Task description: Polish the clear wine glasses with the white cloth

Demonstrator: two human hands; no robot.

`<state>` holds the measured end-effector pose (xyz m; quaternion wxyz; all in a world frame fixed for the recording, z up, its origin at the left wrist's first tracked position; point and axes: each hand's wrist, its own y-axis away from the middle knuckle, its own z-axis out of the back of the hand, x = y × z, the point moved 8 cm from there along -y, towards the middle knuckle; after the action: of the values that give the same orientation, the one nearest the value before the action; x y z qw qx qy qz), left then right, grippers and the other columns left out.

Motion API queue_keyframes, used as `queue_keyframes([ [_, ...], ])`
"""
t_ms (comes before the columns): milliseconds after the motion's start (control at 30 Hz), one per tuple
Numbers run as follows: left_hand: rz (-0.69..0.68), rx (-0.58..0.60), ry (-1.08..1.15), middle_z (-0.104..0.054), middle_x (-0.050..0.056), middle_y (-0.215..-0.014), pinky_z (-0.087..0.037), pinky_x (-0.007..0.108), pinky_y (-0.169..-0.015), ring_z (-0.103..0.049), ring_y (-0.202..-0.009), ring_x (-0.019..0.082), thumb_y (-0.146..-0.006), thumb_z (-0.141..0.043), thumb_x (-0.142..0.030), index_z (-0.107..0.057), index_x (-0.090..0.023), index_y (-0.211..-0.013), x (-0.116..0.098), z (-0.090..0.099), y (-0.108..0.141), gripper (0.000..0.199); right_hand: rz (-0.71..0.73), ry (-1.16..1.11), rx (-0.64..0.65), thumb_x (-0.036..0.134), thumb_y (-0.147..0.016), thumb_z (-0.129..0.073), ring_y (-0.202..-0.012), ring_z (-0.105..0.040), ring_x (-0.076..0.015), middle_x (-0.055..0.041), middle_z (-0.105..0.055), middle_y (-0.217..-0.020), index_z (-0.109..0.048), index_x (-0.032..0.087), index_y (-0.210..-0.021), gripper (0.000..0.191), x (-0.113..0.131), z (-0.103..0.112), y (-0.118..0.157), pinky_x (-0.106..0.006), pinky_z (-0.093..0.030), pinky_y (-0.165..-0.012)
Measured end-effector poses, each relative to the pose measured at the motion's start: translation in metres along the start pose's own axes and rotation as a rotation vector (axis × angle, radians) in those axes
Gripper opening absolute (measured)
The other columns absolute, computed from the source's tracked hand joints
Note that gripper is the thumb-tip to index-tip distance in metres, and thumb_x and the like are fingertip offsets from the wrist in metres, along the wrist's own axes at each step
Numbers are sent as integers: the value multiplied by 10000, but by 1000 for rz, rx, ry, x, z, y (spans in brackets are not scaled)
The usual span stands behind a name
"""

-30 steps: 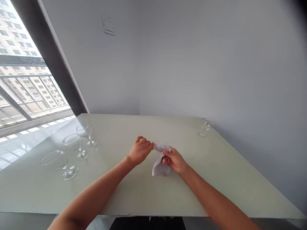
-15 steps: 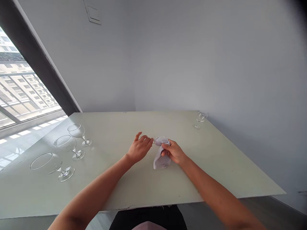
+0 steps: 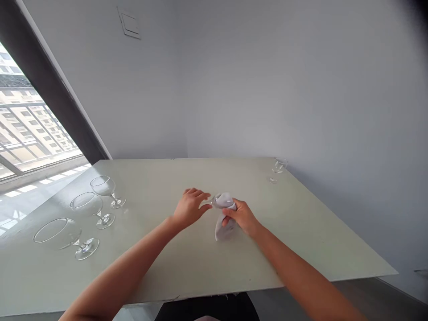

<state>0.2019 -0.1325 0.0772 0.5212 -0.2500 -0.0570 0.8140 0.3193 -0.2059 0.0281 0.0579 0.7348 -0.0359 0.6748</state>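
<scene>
Near the middle of the table, my right hand is closed around a pale cloth and the bowl of a stemmed glass. The glass lies on its side in the air, its stem end pointing left. Part of the cloth shows through the bowl, and the rest hangs below my fingers. My left hand is at the stem end, thumb and fingers apart on either side of it. Whether the fingertips touch the glass I cannot tell. The foot is hard to make out.
Three stemmed glasses stand in a row on the left of the table. Another stemmed glass is at the far right corner. Walls border the table's back and right, and a window is on the left.
My left hand has turned, so its thumb now shows apart below the fingers, and it has drawn slightly left. My right hand keeps hold of the cloth and glass, with the cloth's hanging part shifted.
</scene>
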Motion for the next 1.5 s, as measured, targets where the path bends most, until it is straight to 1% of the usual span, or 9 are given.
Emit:
queue_keyframes([
  [67, -113, -176, -199, -634, 69, -946, -327, 420, -930, -545, -936, 198, -836, -482, -259, -558, -226, -1097, -16, 10, 0, 273, -68, -215, -84, 388, -698, -657, -431, -522, -92, 57, -552, -477, -547, 186, -806, 255, -7, 2, -5, -224, -401, -499],
  [200, -112, -130, -178, -629, 45, -781, -348, 397, -884, -545, -782, 167, -857, -441, -352, -601, -197, -999, -12, 12, -3, 264, -51, -195, -46, 385, -728, -627, -450, -510, -90, 56, -546, -465, -543, 191, -843, 241, 10, -13, 4, -224, -407, -515],
  [400, 42, 472, 400, -566, 0, -657, -401, 220, -551, -520, -609, 111, -832, -390, -502, -618, -173, -794, -3, 0, 11, 402, 82, 318, 287, 327, -732, -630, -582, -613, -151, 7, -622, -624, -597, 175, -917, 242, 49, -34, 27, -285, -454, -597],
  [633, -197, -194, -269, -624, 64, -925, -332, 413, -897, -540, -899, 188, -854, -452, -277, -530, -247, -1127, -28, 32, 10, 286, -117, -280, -14, 392, -720, -637, -404, -496, -81, 62, -534, -469, -551, 194, -787, 226, 13, -17, 3, -218, -408, -469],
  [767, -201, -135, -195, -630, 31, -766, -391, 312, -752, -549, -718, 143, -840, -478, -357, -585, -235, -1039, -14, 28, 9, 257, -52, -140, 124, 359, -752, -615, -476, -553, -107, 44, -577, -507, -551, 195, -900, 231, 17, -32, 12, -238, -438, -531],
  [933, -39, 342, 127, -611, -19, -706, -394, 224, -588, -539, -634, 114, -844, -417, -462, -622, -244, -917, 1, 3, 13, 308, -9, 182, 293, 348, -730, -634, -587, -620, -146, -15, -652, -691, -576, 176, -970, 301, 14, -34, 18, -283, -474, -601],
  [1100, -146, -126, -296, -631, 59, -922, -320, 392, -905, -545, -924, 201, -877, -404, -310, -545, -215, -1099, -18, 23, 10, 280, -90, -243, 71, 395, -728, -627, -446, -552, -105, 33, -584, -522, -543, 176, -821, 252, 3, -23, 2, -219, -412, -468],
  [1200, -276, -177, -379, -620, 50, -778, -331, 377, -890, -567, -807, 175, -868, -428, -327, -549, -197, -1066, -26, 23, 9, 266, -91, -332, 57, 405, -753, -594, -420, -515, -88, 46, -557, -487, -541, 182, -839, 245, 4, -30, 6, -213, -403, -472],
  [1500, 128, 465, 484, -439, -18, -525, -290, 216, -483, -358, -478, 74, -816, -378, -561, -568, -162, -654, 1, -12, 20, 471, 592, 846, 404, 180, -763, -521, -824, -586, -190, -30, -666, -835, -648, 242, -898, 195, 53, -30, 16, -295, -431, -714],
])
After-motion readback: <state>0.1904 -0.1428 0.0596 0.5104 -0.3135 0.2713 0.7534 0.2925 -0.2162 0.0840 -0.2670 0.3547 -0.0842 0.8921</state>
